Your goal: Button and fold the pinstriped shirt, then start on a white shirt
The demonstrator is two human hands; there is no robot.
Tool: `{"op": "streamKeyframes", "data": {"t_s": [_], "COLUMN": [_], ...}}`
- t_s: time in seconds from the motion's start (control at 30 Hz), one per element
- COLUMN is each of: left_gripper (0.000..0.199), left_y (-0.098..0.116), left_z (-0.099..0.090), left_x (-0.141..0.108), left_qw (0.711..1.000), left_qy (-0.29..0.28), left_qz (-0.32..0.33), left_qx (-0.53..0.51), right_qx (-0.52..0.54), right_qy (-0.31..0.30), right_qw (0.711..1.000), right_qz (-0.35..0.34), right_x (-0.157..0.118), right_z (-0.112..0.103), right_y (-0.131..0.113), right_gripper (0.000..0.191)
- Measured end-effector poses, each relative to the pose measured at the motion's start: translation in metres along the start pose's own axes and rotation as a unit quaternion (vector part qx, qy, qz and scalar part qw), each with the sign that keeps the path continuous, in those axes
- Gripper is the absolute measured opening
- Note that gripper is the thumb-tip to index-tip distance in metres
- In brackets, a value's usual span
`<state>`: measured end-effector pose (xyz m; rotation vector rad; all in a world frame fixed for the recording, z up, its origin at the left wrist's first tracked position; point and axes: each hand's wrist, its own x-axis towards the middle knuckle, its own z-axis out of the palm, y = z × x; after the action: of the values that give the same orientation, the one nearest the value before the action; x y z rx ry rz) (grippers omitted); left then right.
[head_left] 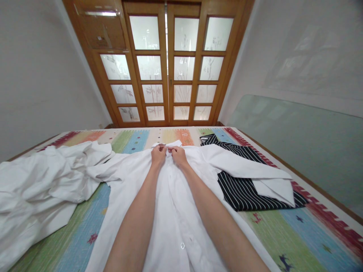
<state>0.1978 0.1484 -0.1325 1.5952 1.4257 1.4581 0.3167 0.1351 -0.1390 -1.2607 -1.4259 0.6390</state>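
Observation:
A white long-sleeved shirt (170,204) lies spread front side up, its collar at the far end and its sleeves out to both sides. My left hand (159,154) pinches the shirt's front edge just below the collar. Close beside it, on the right, my right hand (177,155) has its fingers closed on the other front edge at the collar. The small spot between the fingertips is too tiny to make out. Below the hands the button placket runs down the middle, partly between my forearms. The right sleeve rests over a black-and-white striped garment (241,190).
Crumpled white cloth (42,189) is heaped on the left, touching the shirt's left sleeve. Everything lies on a colourful striped cover (272,234). A pale green panel (297,139) stands along the right side. Wooden doors with frosted panes (170,68) are beyond the far edge.

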Motion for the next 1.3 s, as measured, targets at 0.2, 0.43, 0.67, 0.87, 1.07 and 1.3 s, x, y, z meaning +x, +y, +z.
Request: {"op": "streamKeyframes", "data": {"t_s": [0.2, 0.43, 0.67, 0.87, 1.07, 1.3], "left_gripper": [0.009, 0.010, 0.012, 0.012, 0.019, 0.019], "left_y": [-0.001, -0.002, -0.001, 0.002, 0.005, 0.007], "left_z": [0.000, 0.000, 0.002, 0.002, 0.004, 0.003], "left_x": [0.001, 0.001, 0.000, -0.002, -0.005, -0.007], "left_qw": [1.000, 1.000, 0.999, 0.999, 0.998, 0.996], "left_qy": [-0.005, -0.022, -0.023, -0.021, -0.018, -0.033], "left_qz": [-0.002, -0.003, 0.007, 0.028, 0.058, 0.080], "left_qx": [-0.006, -0.021, -0.038, -0.032, -0.030, -0.026], "right_qx": [-0.015, -0.008, 0.004, -0.015, -0.022, -0.041], "right_qy": [0.009, -0.008, -0.003, 0.007, 0.019, 0.064], "right_qw": [1.000, 1.000, 1.000, 1.000, 0.999, 0.997], "right_qz": [0.009, 0.005, -0.003, -0.024, -0.023, -0.023], "right_x": [-0.001, 0.001, 0.002, 0.004, 0.003, 0.005], "right_z": [0.001, 0.000, 0.001, 0.000, 0.002, 0.005], "right_y": [-0.002, 0.002, 0.005, 0.007, 0.008, 0.013], "right_gripper": [0.033, 0.031, 0.028, 0.023, 0.013, 0.009]}}
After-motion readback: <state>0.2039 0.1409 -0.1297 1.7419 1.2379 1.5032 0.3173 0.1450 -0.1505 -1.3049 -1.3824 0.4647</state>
